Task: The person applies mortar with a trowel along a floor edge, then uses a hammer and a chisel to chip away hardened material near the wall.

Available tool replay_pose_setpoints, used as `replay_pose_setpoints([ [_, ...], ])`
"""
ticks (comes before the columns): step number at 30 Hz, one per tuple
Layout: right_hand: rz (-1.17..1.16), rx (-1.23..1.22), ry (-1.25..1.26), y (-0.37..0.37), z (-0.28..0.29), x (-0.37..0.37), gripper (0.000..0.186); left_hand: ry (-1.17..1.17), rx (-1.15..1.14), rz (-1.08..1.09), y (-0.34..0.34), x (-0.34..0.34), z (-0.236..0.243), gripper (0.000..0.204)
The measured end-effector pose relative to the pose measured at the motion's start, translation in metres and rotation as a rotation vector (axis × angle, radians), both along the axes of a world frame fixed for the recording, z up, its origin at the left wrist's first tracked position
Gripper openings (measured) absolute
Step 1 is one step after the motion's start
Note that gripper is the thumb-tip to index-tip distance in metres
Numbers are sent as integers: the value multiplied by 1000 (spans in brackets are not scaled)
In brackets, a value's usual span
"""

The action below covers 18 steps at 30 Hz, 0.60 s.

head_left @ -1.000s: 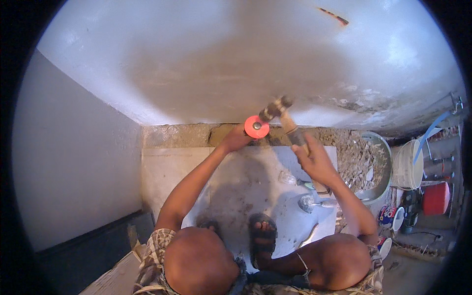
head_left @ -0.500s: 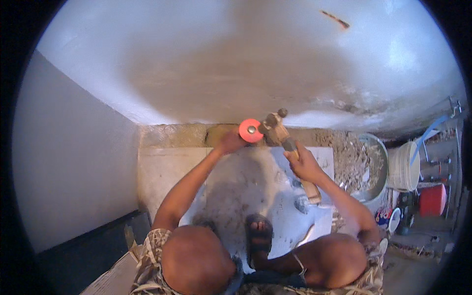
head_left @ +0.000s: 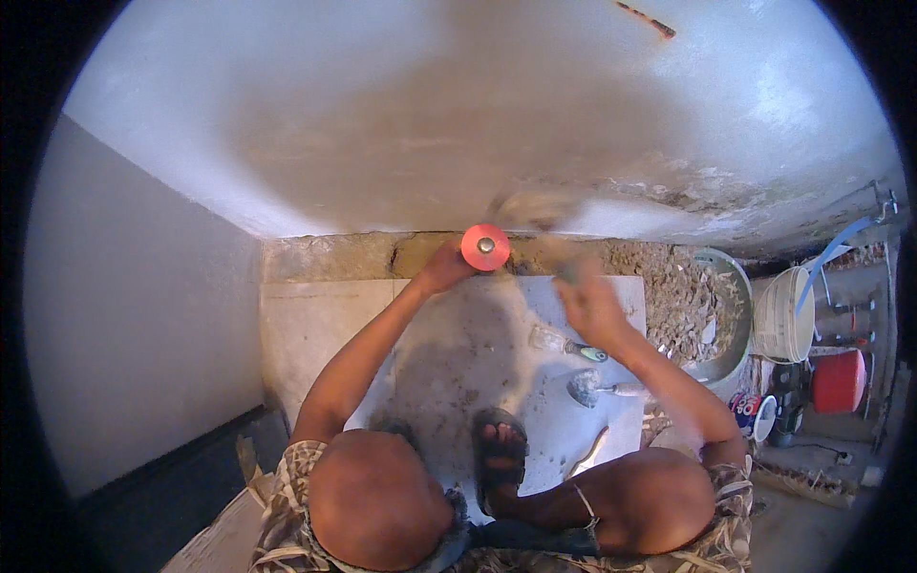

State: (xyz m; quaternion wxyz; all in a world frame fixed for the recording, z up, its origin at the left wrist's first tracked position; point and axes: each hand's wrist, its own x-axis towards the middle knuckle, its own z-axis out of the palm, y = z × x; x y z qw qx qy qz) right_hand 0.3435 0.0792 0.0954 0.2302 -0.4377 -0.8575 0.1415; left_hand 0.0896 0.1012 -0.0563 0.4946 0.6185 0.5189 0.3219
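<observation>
My left hand [head_left: 443, 267] is closed round a chisel with a round red guard and metal striking end [head_left: 485, 246], held upright in the dug strip [head_left: 320, 258] along the wall's base. My right hand [head_left: 592, 306] grips a hammer [head_left: 540, 212], blurred by motion just right of the chisel; its head is smeared. Below the hands on the pale floor tiles [head_left: 325, 325] lie a scraper with a green handle [head_left: 587, 351] and a trowel [head_left: 585, 387] with mortar on it.
Right: a greenish tub [head_left: 728, 315] with rubble, pale bucket [head_left: 781, 315], red container [head_left: 839, 382], white-rimmed pot [head_left: 759, 417], blue hose [head_left: 831, 253], pipes. A wall [head_left: 478, 115] rises ahead, a grey wall [head_left: 143, 286] stands left. My knees and sandalled foot fill the lower middle.
The hammer has moved in quick motion beside the chisel, blurred now, its handle less visible. The red guard has shifted slightly left since a second ago.
</observation>
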Motion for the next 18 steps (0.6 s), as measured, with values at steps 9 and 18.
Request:
replay_pose_setpoints([
  [9, -257, -498, 395, -30, 75, -28, 36, -13, 173, 1, -4, -15, -24, 51],
  [18, 17, -405, -230, -13, -25, 14, 40, -44, 56, 69, -1, 3, -22, 46],
])
